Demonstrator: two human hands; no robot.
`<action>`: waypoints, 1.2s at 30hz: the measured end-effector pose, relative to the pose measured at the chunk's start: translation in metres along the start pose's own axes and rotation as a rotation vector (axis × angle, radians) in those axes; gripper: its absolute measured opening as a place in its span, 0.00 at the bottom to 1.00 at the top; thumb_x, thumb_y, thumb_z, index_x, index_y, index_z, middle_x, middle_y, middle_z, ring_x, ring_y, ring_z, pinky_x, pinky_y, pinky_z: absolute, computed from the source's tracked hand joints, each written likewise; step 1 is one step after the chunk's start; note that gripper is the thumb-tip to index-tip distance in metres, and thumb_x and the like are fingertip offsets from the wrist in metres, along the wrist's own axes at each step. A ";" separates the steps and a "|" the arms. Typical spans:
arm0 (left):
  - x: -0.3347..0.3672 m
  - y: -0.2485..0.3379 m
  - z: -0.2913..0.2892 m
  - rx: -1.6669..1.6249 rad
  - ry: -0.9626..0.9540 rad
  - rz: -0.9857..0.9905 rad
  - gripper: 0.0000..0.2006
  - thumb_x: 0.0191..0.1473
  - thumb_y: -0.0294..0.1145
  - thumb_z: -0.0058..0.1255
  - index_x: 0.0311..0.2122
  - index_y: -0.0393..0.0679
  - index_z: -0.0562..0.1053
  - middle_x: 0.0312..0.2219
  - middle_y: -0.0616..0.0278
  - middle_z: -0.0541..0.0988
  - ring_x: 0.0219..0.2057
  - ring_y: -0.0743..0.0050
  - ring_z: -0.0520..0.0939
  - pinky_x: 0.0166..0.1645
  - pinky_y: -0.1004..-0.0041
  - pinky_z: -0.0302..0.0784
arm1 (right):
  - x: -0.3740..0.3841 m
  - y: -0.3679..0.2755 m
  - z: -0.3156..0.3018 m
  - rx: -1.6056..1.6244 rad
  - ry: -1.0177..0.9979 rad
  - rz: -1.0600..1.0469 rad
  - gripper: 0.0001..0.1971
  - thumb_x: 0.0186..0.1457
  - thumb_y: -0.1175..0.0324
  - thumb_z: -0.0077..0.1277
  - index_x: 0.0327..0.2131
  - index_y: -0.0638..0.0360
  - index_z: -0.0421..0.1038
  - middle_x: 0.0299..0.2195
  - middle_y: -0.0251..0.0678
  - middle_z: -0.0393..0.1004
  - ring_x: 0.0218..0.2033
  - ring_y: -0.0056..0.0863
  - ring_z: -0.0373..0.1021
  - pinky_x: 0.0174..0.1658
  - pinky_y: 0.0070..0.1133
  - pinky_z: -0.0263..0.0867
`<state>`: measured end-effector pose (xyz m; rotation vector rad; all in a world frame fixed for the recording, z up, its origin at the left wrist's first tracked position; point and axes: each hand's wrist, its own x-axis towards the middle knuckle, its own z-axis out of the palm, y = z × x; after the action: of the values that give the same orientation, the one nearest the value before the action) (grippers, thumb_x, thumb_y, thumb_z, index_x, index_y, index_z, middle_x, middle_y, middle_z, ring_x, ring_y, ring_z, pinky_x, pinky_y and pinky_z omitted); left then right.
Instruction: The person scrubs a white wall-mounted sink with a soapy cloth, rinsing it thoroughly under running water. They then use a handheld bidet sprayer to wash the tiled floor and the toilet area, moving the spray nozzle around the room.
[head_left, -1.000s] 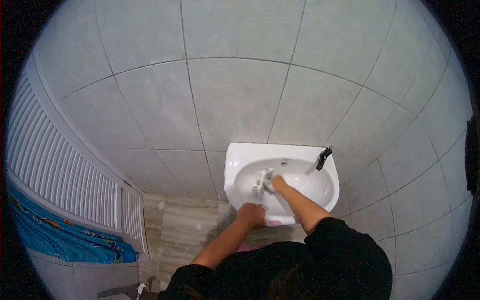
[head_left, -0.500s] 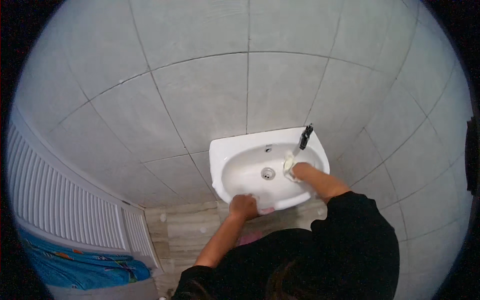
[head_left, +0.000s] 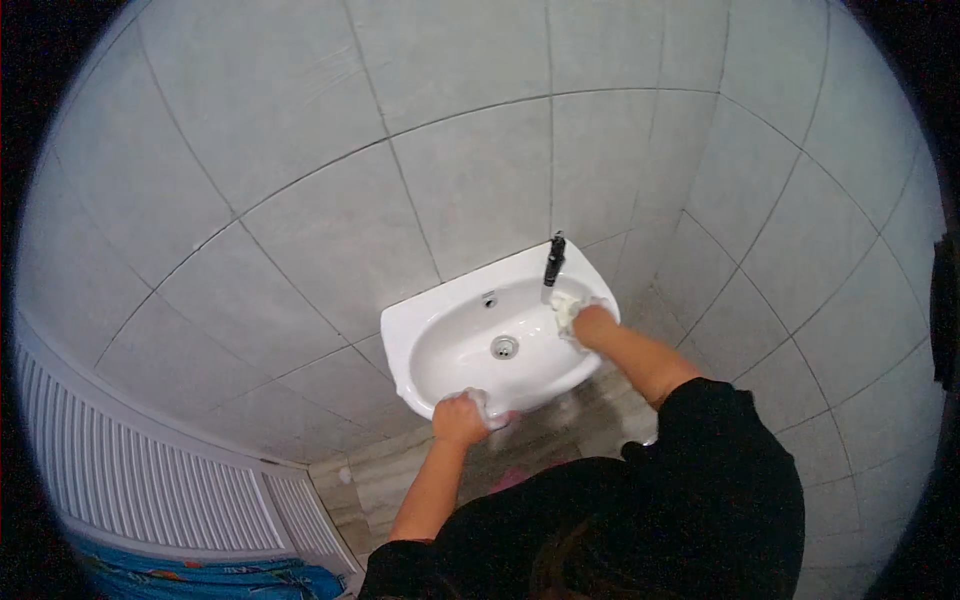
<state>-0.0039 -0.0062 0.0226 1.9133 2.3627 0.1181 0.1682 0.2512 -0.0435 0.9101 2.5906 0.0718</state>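
A white wall-hung sink (head_left: pixel 398 340) is in front of me. Inside its right side, just below the black tap (head_left: pixel 554 262), my right hand (head_left: pixel 594 325) is closed on a crumpled, pale yellowish-white cloth (head_left: pixel 564 308). The cloth lies against the basin wall. My left hand (head_left: pixel 459 419) is at the front rim, left of the middle, its fingers curled. Something whitish and partly see-through (head_left: pixel 481 402) shows at those fingers; I cannot tell what it is. The round metal drain (head_left: pixel 505 347) lies between my hands, uncovered.
Grey tiled walls (head_left: pixel 480 170) rise behind the sink and at the right. White louvred doors (head_left: pixel 150 450) stand at the left, with a blue patterned towel (head_left: pixel 200 570) low beside them. Something pink (head_left: pixel 510 479) shows on the wood-look floor (head_left: pixel 395 487) below the sink.
The view has turned, so the sink appears tilted and farther left. My right hand stays at the basin's right side with the cloth. My left hand remains at the front rim.
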 end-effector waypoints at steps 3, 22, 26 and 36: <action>0.005 -0.006 0.028 -0.018 0.164 0.063 0.33 0.31 0.68 0.43 0.27 0.43 0.73 0.23 0.57 0.76 0.23 0.60 0.77 0.29 0.66 0.71 | 0.041 -0.053 0.081 0.490 -0.021 -0.051 0.15 0.41 0.61 0.43 0.30 0.58 0.71 0.34 0.43 0.70 0.36 0.34 0.65 0.39 0.26 0.60; 0.017 0.022 -0.002 -0.027 0.073 0.015 0.27 0.31 0.61 0.49 0.27 0.44 0.73 0.24 0.55 0.74 0.26 0.58 0.76 0.31 0.65 0.70 | 0.036 -0.077 0.027 0.661 0.033 -0.425 0.18 0.34 0.57 0.45 0.26 0.62 0.70 0.27 0.47 0.71 0.30 0.41 0.68 0.34 0.30 0.63; 0.012 0.012 0.008 -0.101 0.048 0.028 0.26 0.32 0.60 0.47 0.29 0.47 0.74 0.27 0.56 0.74 0.28 0.60 0.76 0.32 0.65 0.70 | -0.071 -0.071 -0.047 0.409 0.099 -0.172 0.13 0.36 0.61 0.46 0.25 0.59 0.68 0.26 0.47 0.70 0.29 0.40 0.67 0.34 0.32 0.62; 0.010 0.008 0.012 -0.001 -0.019 -0.017 0.32 0.29 0.70 0.41 0.26 0.49 0.74 0.23 0.58 0.75 0.23 0.63 0.76 0.29 0.68 0.71 | -0.012 0.047 -0.026 0.641 0.732 0.238 0.17 0.47 0.61 0.41 0.40 0.60 0.60 0.34 0.51 0.66 0.34 0.47 0.64 0.38 0.35 0.60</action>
<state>0.0032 0.0052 0.0117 1.8847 2.3654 0.0991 0.1948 0.2825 -0.0069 1.6719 3.2186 -0.4739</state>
